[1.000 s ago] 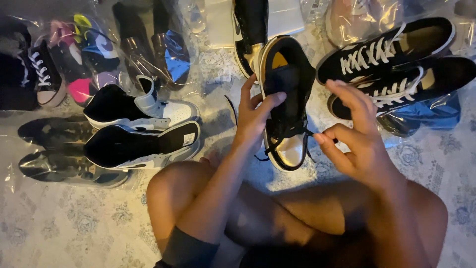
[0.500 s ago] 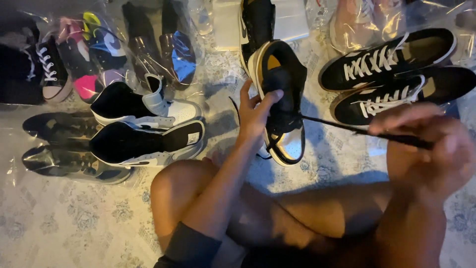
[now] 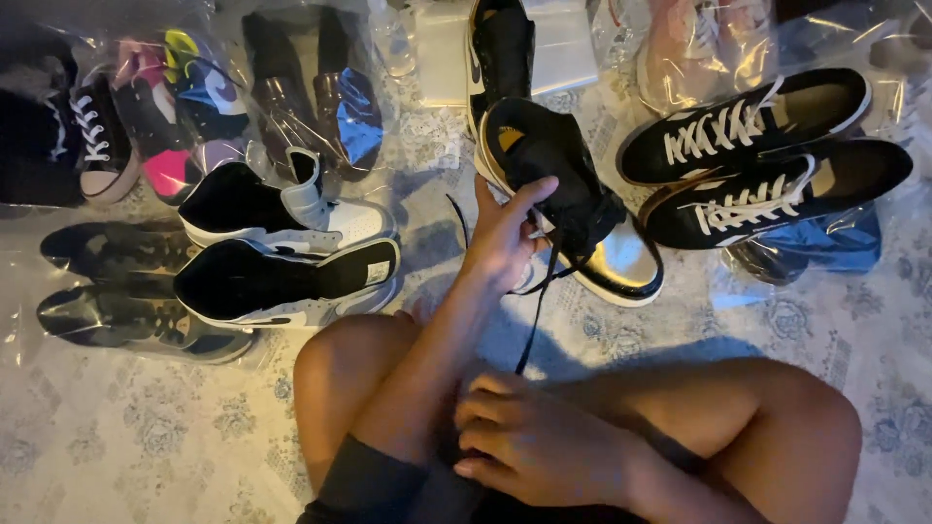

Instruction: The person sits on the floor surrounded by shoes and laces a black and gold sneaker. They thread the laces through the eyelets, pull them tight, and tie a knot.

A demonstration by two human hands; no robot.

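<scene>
The left hand is closed round the sneaker, steadying it; below the sneaker, the lace is pinched by the right hand. Lace best kept taut, sneaker held still.

High-top sneaker, black with a glossy gold-toned toe cap and a pale sole edge. It lies tilted on the patterned floor covering, toe toward the viewer's right, opening toward the top of the view, with a yellow insole mark visible inside. A black shoelace hangs loose from its eyelets and runs down toward the lap. The shoe is gripped at the collar and is partly unlaced.
</scene>
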